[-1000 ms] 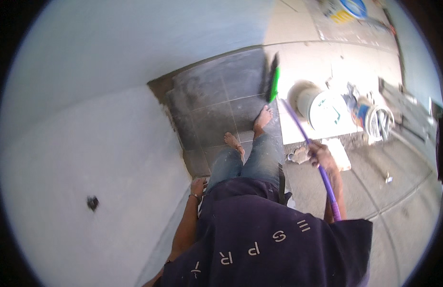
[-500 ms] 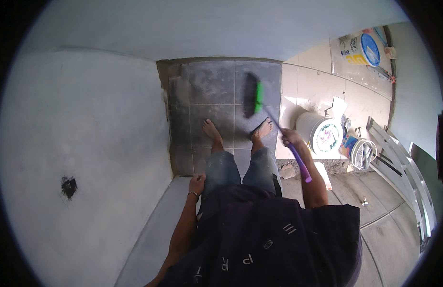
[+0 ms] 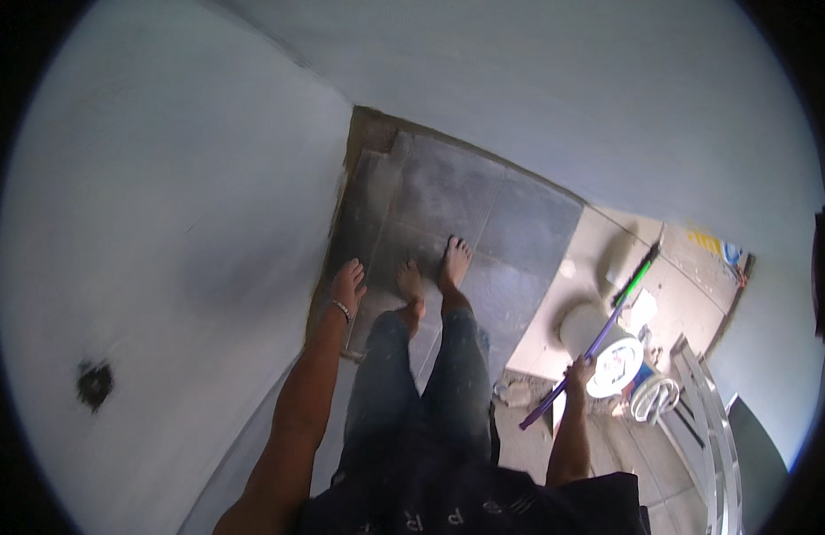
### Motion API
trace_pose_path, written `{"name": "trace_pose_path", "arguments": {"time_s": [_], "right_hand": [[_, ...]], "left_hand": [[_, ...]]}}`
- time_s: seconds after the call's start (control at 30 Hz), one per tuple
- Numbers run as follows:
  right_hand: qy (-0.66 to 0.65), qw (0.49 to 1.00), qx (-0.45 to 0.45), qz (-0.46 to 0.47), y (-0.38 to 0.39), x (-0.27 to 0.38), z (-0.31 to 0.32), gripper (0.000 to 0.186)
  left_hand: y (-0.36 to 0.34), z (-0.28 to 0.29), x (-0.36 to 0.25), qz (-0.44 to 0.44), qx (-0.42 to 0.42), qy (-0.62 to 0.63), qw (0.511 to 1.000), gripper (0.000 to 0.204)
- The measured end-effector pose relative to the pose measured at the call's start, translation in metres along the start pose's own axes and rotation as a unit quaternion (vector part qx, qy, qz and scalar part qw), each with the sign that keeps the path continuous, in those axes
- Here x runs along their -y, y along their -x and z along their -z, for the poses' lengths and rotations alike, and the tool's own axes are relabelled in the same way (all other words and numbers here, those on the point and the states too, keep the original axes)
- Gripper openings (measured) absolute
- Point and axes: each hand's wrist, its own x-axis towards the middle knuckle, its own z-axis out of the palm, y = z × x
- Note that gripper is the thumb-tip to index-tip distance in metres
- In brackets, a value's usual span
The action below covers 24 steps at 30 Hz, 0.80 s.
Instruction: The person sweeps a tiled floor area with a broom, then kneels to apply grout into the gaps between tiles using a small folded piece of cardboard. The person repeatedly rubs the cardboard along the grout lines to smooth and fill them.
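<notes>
Grey tiled floor (image 3: 533, 236), centre of frame. Broom (image 3: 600, 335), purple and green, lower right, clasped in right hand (image 3: 579, 370). White bucket (image 3: 615, 367) behind. Left hand (image 3: 348, 283), left of centre, fingers slightly spread.

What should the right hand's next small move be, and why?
Probably swing the purple-handled broom left over the dark grey square tiles: pale smears show there, the broom's green head is over cream tiles, and the right hand already grips the handle.

The broom (image 3: 599, 337) has a purple stick (image 3: 555, 396), a green head (image 3: 634, 283) and dark bristles (image 3: 655, 251), and slants in front of a white bucket (image 3: 576, 326).
</notes>
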Motion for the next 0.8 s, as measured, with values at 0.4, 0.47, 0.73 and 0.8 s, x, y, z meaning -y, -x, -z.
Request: {"name": "trace_pose_path", "arguments": {"time_s": [0.4, 0.47, 0.73, 0.8], "right_hand": [[0.227, 0.968, 0.066, 0.083, -0.005, -0.120, -0.423, 0.045], [0.257, 0.951, 0.100, 0.140, 0.002, -0.096, -0.509, 0.044], [0.296, 0.947, 0.041, 0.116, -0.005, -0.093, -0.638, 0.045], [0.323, 0.924, 0.015, 0.203, -0.008, -0.103, -0.643, 0.044]], "left_hand": [[-0.385, -0.135, -0.036, -0.210, 0.033, 0.144, 0.967, 0.051], [-0.437, -0.148, -0.030, -0.249, 0.061, 0.170, 0.952, 0.050], [-0.555, -0.223, -0.015, -0.462, 0.041, 0.090, 0.881, 0.069], [-0.563, -0.242, -0.008, -0.503, 0.027, 0.035, 0.863, 0.077]]}}
